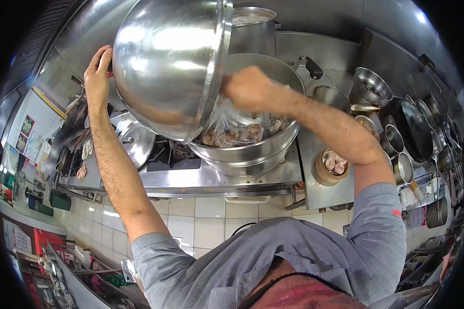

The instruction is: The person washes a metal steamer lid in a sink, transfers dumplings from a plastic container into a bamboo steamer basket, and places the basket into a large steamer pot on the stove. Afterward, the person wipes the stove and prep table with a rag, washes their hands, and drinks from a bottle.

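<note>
A large shiny metal bowl (165, 67) is tipped on its side, its mouth facing right above a wide metal pot (247, 167) on the stove. My left hand (97, 72) presses against the bowl's outer left side and supports it, fingers stretched upward. In front of the bowl's mouth is my right hand (250, 90), closed and slightly blurred; what its fingers hold is hidden. Below it, clear plastic film (227, 123) hangs over brown chunks that look like meat (250, 135) in the wide pot.
Behind the wide pot stands a tall pot (252, 31) of liquid. A round metal lid (137, 144) lies left of the burner grate (172, 162). On the right counter sit a small round container (331, 167) of pale pieces and several pans, including a black wok (415, 131).
</note>
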A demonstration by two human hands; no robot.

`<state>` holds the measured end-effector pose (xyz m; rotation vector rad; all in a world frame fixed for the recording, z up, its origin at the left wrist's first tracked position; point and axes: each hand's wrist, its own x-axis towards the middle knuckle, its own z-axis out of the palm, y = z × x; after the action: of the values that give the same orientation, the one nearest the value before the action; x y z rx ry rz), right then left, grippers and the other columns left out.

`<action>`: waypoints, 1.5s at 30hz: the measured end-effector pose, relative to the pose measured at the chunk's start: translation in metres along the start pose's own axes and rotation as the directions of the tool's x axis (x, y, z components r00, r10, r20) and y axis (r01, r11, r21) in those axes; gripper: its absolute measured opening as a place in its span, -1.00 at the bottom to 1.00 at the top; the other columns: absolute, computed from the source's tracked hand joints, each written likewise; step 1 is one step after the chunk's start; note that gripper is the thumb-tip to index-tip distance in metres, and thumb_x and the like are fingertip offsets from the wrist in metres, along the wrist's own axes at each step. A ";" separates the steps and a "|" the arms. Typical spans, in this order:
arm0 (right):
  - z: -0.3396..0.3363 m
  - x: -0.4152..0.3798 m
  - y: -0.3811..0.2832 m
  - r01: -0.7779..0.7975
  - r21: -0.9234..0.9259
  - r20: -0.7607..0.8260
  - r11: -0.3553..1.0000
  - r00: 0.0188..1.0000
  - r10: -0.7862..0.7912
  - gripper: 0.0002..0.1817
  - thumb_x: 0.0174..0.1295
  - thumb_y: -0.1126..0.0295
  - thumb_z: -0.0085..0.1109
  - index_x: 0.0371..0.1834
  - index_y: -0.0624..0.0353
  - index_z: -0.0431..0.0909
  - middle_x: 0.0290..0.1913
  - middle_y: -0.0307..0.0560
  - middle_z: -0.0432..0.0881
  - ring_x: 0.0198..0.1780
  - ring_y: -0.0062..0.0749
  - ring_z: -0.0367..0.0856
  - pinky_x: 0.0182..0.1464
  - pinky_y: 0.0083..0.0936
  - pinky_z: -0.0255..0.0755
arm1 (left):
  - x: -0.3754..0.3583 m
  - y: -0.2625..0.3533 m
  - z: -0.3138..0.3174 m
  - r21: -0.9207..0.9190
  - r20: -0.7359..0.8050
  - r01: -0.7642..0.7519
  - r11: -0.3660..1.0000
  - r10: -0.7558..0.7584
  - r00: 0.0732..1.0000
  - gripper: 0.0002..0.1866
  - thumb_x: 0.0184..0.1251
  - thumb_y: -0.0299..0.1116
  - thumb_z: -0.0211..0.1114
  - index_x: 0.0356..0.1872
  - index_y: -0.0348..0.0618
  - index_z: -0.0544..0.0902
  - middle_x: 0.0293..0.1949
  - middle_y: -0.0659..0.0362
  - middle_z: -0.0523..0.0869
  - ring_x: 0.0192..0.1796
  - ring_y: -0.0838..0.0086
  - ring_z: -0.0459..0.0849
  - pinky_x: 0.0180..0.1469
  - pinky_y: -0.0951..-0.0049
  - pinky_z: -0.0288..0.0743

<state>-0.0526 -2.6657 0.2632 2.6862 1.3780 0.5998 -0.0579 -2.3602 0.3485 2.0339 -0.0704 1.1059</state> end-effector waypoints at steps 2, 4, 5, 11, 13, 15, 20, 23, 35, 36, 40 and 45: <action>0.034 -0.003 -0.004 0.090 0.011 0.044 0.996 0.995 -0.090 -0.81 0.05 0.45 -0.02 -0.30 0.14 0.58 -0.17 0.00 0.58 -0.25 -0.13 0.63 -0.30 -0.19 0.53 | 0.000 0.000 0.002 0.000 0.001 -0.001 1.000 0.001 1.000 -0.60 0.24 -0.08 0.17 -0.03 -0.11 0.60 -0.21 0.20 0.65 -0.17 0.55 0.57 -0.20 0.55 0.43; 0.044 -0.009 0.000 0.180 0.027 0.086 0.983 0.980 -0.182 -0.78 0.05 0.47 -0.02 -0.25 0.15 0.57 -0.13 -0.02 0.56 -0.22 -0.13 0.62 -0.28 -0.20 0.53 | 0.003 -0.004 0.001 -0.020 -0.006 -0.001 1.000 0.000 1.000 -0.61 0.24 -0.08 0.17 -0.04 -0.11 0.61 -0.22 0.21 0.65 -0.17 0.56 0.57 -0.21 0.56 0.43; 0.046 -0.015 0.009 0.161 0.154 0.034 0.975 0.985 -0.168 -0.77 0.05 0.50 0.00 -0.22 0.15 0.57 -0.14 -0.05 0.54 -0.18 -0.15 0.60 -0.23 -0.26 0.52 | 0.004 -0.007 0.001 -0.017 -0.006 -0.005 1.000 0.004 1.000 -0.63 0.25 -0.10 0.16 -0.04 -0.10 0.61 -0.21 0.23 0.65 -0.19 0.59 0.55 -0.24 0.58 0.41; -0.002 -0.101 0.055 -0.073 0.475 -0.332 0.877 0.908 0.256 -0.85 0.07 0.48 0.08 -0.27 0.20 0.53 -0.28 0.00 0.50 -0.21 -0.13 0.52 -0.18 -0.31 0.40 | 0.011 -0.021 0.000 -0.095 -0.006 0.001 0.995 -0.001 1.000 -0.64 0.26 -0.11 0.15 -0.04 -0.08 0.61 -0.18 0.29 0.64 -0.19 0.64 0.51 -0.26 0.61 0.33; 0.014 -0.154 0.052 -0.338 0.521 -0.190 0.784 0.850 0.492 -0.87 0.07 0.43 0.11 -0.33 0.22 0.51 -0.37 0.00 0.48 -0.26 -0.13 0.51 -0.24 -0.26 0.37 | 0.014 -0.029 0.000 -0.132 -0.015 -0.032 0.991 0.030 0.999 -0.64 0.26 -0.11 0.15 -0.05 -0.08 0.62 -0.17 0.27 0.64 -0.17 0.62 0.52 -0.21 0.59 0.35; 0.072 -0.214 0.046 -0.543 0.376 -0.020 0.751 0.806 0.592 -0.87 0.06 0.42 0.12 -0.35 0.22 0.51 -0.39 0.01 0.47 -0.29 -0.11 0.49 -0.27 -0.22 0.35 | 0.012 -0.025 0.000 -0.113 -0.020 -0.037 0.993 0.035 0.999 -0.64 0.26 -0.11 0.15 -0.05 -0.08 0.62 -0.17 0.27 0.64 -0.16 0.61 0.53 -0.18 0.57 0.36; 0.196 -0.337 -0.011 -0.750 0.124 0.084 0.650 0.660 0.746 -0.78 -0.04 0.47 0.16 -0.28 0.24 0.52 -0.26 0.02 0.49 -0.12 -0.04 0.45 -0.11 -0.20 0.38 | 0.015 -0.026 0.007 -0.120 -0.027 -0.045 0.992 0.042 0.999 -0.65 0.27 -0.10 0.14 -0.05 -0.08 0.62 -0.16 0.25 0.64 -0.15 0.59 0.54 -0.13 0.56 0.37; 0.229 -0.359 -0.026 -0.794 0.147 -0.027 0.590 0.593 0.805 -0.71 -0.06 0.49 0.16 -0.20 0.23 0.51 -0.20 0.02 0.48 -0.03 -0.03 0.40 -0.04 -0.22 0.36 | 0.017 -0.026 0.008 0.002 0.006 -0.159 0.987 0.159 0.987 -0.66 0.30 -0.17 0.11 -0.04 -0.16 0.61 -0.10 0.22 0.63 -0.08 0.55 0.53 -0.04 0.56 0.37; 0.158 -0.344 -0.006 -0.775 0.080 0.052 0.627 0.632 0.773 -0.73 -0.09 0.47 0.17 -0.24 0.14 0.47 -0.21 -0.08 0.49 -0.09 -0.11 0.48 -0.13 -0.24 0.43 | 0.016 -0.019 0.013 0.012 0.038 -0.189 0.982 0.189 0.981 -0.64 0.32 -0.19 0.08 -0.03 -0.22 0.59 -0.09 0.19 0.63 -0.05 0.52 0.53 0.01 0.53 0.37; 0.134 -0.337 0.002 -0.751 0.073 0.074 0.657 0.661 0.747 -0.71 -0.11 0.49 0.20 -0.24 0.14 0.48 -0.21 -0.08 0.49 -0.09 -0.11 0.48 -0.13 -0.25 0.44 | 0.019 -0.022 0.015 -0.125 0.023 -0.067 0.990 0.071 0.997 -0.66 0.31 -0.17 0.10 -0.04 -0.16 0.60 -0.12 0.20 0.63 -0.11 0.54 0.54 -0.06 0.55 0.38; 0.025 -0.294 0.024 -0.606 0.045 0.001 0.794 0.795 0.607 -0.67 -0.19 0.53 0.27 -0.26 0.19 0.49 -0.22 -0.05 0.49 -0.10 -0.10 0.49 -0.15 -0.28 0.44 | 0.019 -0.021 0.016 -0.117 -0.003 -0.036 0.992 0.036 0.999 -0.65 0.27 -0.12 0.14 -0.05 -0.09 0.62 -0.14 0.23 0.64 -0.14 0.56 0.54 -0.12 0.58 0.37; -0.065 -0.223 0.042 -0.440 0.052 -0.011 0.896 0.897 0.441 -0.71 -0.15 0.54 0.24 -0.29 0.24 0.44 -0.21 -0.02 0.47 -0.11 -0.06 0.48 -0.15 -0.25 0.41 | 0.017 -0.021 0.012 -0.090 -0.008 -0.026 0.996 0.025 1.000 -0.64 0.25 -0.11 0.16 -0.04 -0.07 0.62 -0.14 0.26 0.64 -0.13 0.59 0.53 -0.13 0.59 0.35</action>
<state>-0.1613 -2.8756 0.2638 3.0588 0.7845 0.6309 -0.0306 -2.3484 0.3444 1.9544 -0.1408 1.1056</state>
